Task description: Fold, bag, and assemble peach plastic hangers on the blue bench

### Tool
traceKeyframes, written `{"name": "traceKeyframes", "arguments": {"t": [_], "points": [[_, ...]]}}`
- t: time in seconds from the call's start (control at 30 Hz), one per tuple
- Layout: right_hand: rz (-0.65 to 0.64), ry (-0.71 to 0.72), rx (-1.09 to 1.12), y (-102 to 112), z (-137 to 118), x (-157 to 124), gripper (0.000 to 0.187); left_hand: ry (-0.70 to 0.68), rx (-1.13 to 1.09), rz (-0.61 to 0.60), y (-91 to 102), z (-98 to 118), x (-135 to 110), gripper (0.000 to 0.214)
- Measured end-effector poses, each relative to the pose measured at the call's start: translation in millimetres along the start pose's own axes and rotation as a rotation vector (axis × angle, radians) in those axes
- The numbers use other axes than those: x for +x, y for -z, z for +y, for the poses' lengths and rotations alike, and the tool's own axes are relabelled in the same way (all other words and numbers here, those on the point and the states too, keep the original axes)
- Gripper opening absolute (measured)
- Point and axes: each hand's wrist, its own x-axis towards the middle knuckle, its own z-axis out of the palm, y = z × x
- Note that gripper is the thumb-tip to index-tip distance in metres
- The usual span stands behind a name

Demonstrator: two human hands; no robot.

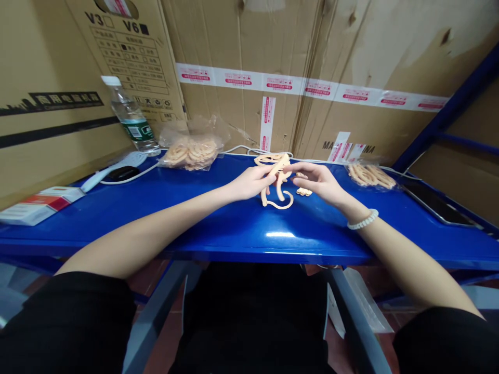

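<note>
Over the middle of the blue table, my left hand (pixel 255 182) is closed on a pale tan, curved strip (pixel 279 165), which looks like carved wood. My right hand (pixel 317 182) is beside it, fingers apart; its index fingertip is at the strip's right side, and I cannot tell whether it touches. Below hangs or lies a thin curled piece (pixel 286 204) of the same colour; how it joins the strip is unclear. Behind the hands lies a looped tan piece (pixel 267 159), partly hidden. A small scalloped piece (pixel 304 191) rests under my right hand.
Clear bags of tan pieces lie at the back left (pixel 191 153) and the right (pixel 370 174). A water bottle (pixel 134 122), a white and red box (pixel 41 204) and a black mouse-like object (pixel 123 173) are on the left. A dark phone or tablet (pixel 436 202) lies right. Cardboard (pixel 241 114) stands behind.
</note>
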Motion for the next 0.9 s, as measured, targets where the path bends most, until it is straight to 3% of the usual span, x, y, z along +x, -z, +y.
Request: {"name": "traceKeyframes", "arguments": {"t": [0.1, 0.17, 0.27, 0.4, 0.57, 0.9], "points": [[0.141, -0.038, 0.037, 2.9, 1.9, 0.7, 0.037, -0.017, 0.097, 0.036, 3.1, -0.8, 0.4, 0.014], [0.168, -0.11, 0.047, 5.4, 4.9, 0.9, 0.041, -0.046, 0.189, 0.06, 4.3, -2.6, 0.0, 0.017], [0.072, -0.23, 0.008, 6.6, 9.9, 0.7, 0.041, -0.1, 0.415, 0.105, 2.8, -6.5, -2.8, 0.025], [-0.11, -0.271, -0.017, 0.0, 12.9, 0.2, 0.039, -0.198, 0.758, 0.116, -4.5, -14.4, -8.2, 0.026], [-0.253, -0.304, 0.038, -8.8, 9.2, 0.1, 0.042, -0.213, 0.827, 0.046, -10.7, -21.0, -9.9, 0.024], [-0.1, -0.188, -0.145, -19.1, -0.8, -5.8, 0.042, -0.339, 1.028, 0.052, -8.1, -14.1, -10.2, 0.02]]}}
